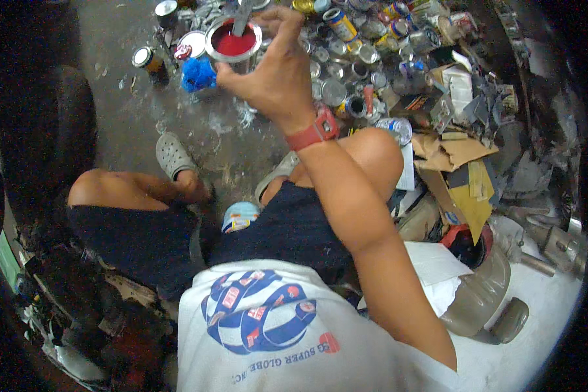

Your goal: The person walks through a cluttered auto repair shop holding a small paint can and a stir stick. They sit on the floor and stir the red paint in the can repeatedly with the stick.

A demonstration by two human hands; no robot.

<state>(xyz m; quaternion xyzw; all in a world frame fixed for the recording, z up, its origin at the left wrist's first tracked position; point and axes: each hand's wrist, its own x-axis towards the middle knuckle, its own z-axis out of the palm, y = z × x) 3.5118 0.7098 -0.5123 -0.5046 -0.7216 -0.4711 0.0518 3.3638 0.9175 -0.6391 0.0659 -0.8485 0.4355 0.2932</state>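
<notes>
My right hand (276, 80), with a red watch on its wrist, is closed around a small metal paint can (243, 66). The thumb presses near its front and the fingers curl behind its right side. Inside the can is red paint (235, 44). A flat grey stirring blade (242, 18) stands up out of it, leaning on the far rim. Just below and left of the can lies a crumpled blue plastic bundle (198, 74). A white round lid (193, 44) with red smears sits beyond it. My left hand does not show.
Many cans and jars (346, 65) crowd the floor ahead and to the right. A dark can with a light lid (147, 60) stands at left. Torn cardboard (457, 153) and a grey plastic container (480, 294) lie at right. My bent knees frame a blue-and-white capped item (240, 215).
</notes>
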